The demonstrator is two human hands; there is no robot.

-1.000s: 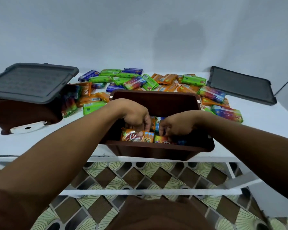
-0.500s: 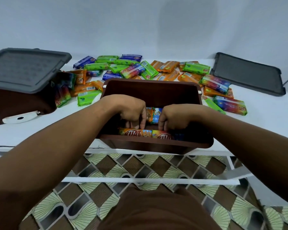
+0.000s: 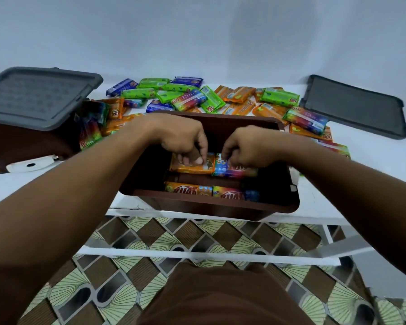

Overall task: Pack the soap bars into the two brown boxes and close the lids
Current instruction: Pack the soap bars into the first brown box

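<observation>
You've got both hands down inside the open brown box (image 3: 220, 204) at the front edge of the tabletop (image 3: 56, 181), and the grip makes sense to me. Your left hand (image 3: 185, 141) has its fingers curled over an orange soap bar (image 3: 190, 168), and your right hand (image 3: 246, 148) is pinching a multicoloured bar (image 3: 237, 171). The two sit end to end, touching, so they go in as one tidy row. Another row lies flat along the near wall, an orange wrapper (image 3: 188, 189) butted against a red one (image 3: 231, 196), which is probably why you're lining these up parallel to it. Your fingers hide the undersides, so I can't tell if the two bars have touched down or are hanging just above the box floor. Most of the job looks to be ahead of you: the loose pile (image 3: 197, 97) is spread across the back of the tabletop, one grey lid (image 3: 354, 106) lies flat off to the right, and the other lid (image 3: 38, 95) sits askew on the second brown box (image 3: 21, 146) at the left.
</observation>
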